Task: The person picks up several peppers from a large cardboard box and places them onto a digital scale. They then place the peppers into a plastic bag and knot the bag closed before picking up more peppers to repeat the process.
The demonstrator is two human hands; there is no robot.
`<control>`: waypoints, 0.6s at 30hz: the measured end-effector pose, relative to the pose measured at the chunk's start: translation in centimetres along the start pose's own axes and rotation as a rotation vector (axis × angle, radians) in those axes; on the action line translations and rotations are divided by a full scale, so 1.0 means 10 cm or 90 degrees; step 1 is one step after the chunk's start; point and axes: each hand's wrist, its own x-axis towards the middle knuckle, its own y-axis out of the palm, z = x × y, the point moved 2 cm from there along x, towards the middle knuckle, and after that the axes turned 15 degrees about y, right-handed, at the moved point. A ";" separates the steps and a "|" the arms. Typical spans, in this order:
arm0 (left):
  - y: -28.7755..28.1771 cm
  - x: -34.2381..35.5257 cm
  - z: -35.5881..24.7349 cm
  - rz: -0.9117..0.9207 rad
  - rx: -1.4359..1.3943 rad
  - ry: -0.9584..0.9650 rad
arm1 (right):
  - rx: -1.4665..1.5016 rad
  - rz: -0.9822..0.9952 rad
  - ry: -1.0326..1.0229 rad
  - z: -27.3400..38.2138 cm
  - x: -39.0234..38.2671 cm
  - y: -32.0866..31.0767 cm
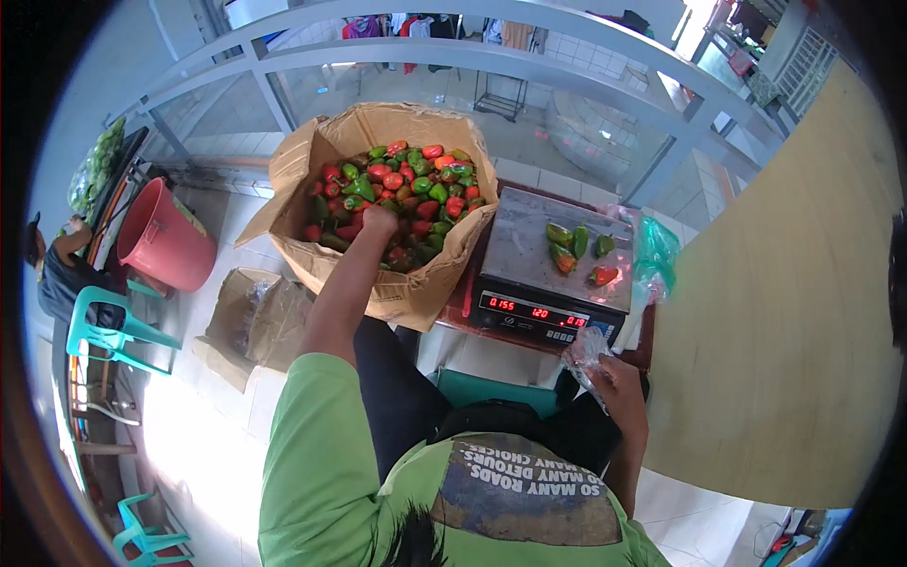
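My left hand (380,223) reaches down into a large open cardboard box (402,300) full of red and green peppers (416,184). Its fingers are hidden among the peppers, so I cannot see whether they grip one. In my right hand (619,386) is a crumpled clear plastic bag (588,352), held just in front of a digital scale (520,241). Several green and reddish peppers (560,257) lie loose on the scale's metal plate, and its red display is lit. The scale stands right of the box on a dark red table (453,312).
Green plastic bags (655,253) lie beside the scale. A wooden panel (784,312) rises at the right. Left are a smaller open carton (231,326), a red bin (168,236), a turquoise chair (104,321) and another person (71,274). A metal railing (472,52) runs behind.
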 end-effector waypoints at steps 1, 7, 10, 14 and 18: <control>0.08 0.04 0.09 -0.062 -0.087 -0.057 | 0.007 -0.001 -0.002 0.01 0.00 -0.02; 0.01 -0.22 0.13 -0.143 -0.174 -0.009 | -0.010 0.039 0.071 -0.14 -0.05 -0.07; 0.06 -0.18 0.17 -0.143 -0.191 -0.019 | -0.001 0.031 0.048 -0.10 -0.04 -0.04; 0.01 -0.09 0.03 -0.008 -0.032 -0.090 | 0.031 0.023 0.029 0.01 -0.01 -0.05; 0.05 0.01 0.06 0.005 -0.117 -0.124 | -0.006 0.015 0.022 0.00 -0.02 -0.08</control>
